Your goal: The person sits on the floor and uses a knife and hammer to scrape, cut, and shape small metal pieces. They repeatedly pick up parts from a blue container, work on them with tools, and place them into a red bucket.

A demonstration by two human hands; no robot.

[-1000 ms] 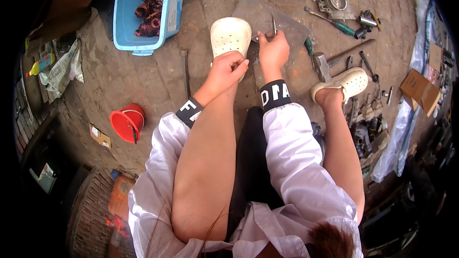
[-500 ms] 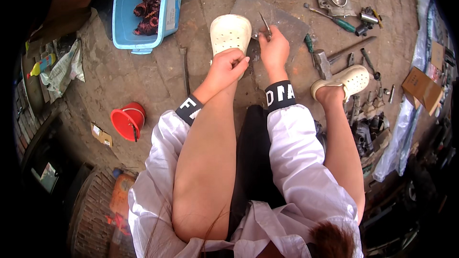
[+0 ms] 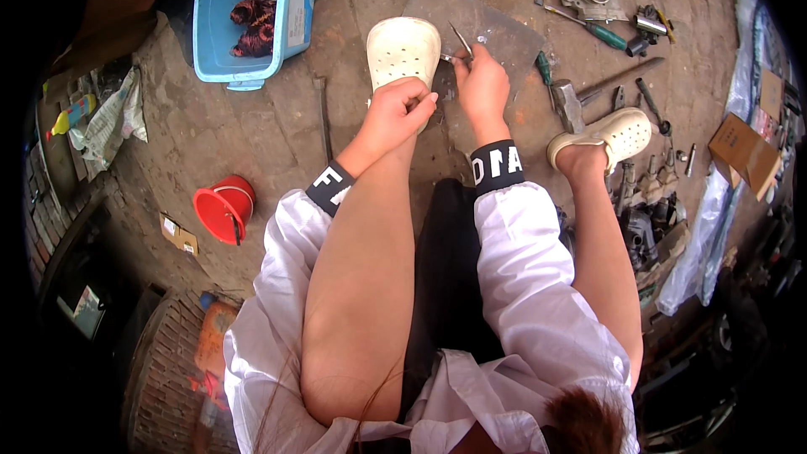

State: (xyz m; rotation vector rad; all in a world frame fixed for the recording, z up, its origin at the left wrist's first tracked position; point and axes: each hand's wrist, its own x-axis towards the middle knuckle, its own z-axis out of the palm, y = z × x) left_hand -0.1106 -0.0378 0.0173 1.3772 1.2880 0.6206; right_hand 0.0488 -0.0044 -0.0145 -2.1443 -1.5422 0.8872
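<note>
Floor (image 3: 277, 134) of worn paving carries all items. Blue tub (image 3: 296, 21), at upper left, contains dark red wire coils (image 3: 255, 10). Flat grey sheet (image 3: 508, 34) lies ahead of the hands. Red bucket (image 3: 210, 214) sits left of the left forearm. Hammer (image 3: 569, 108) lies just beside the right shoe (image 3: 626, 136), head toward it. Left shoe (image 3: 403, 46), cream and perforated, stands at the left edge of the sheet. Screwdriver (image 3: 605, 34), green-handled, lies beyond the hammer. Right hand (image 3: 485, 94) is clamped on a slender metal tool (image 3: 461, 39); the tool's tip points forward and left, over the sheet. Left hand (image 3: 395, 118) is at the ankle end of the left shoe, fingers curled together; whether they grip anything cannot be told.
</note>
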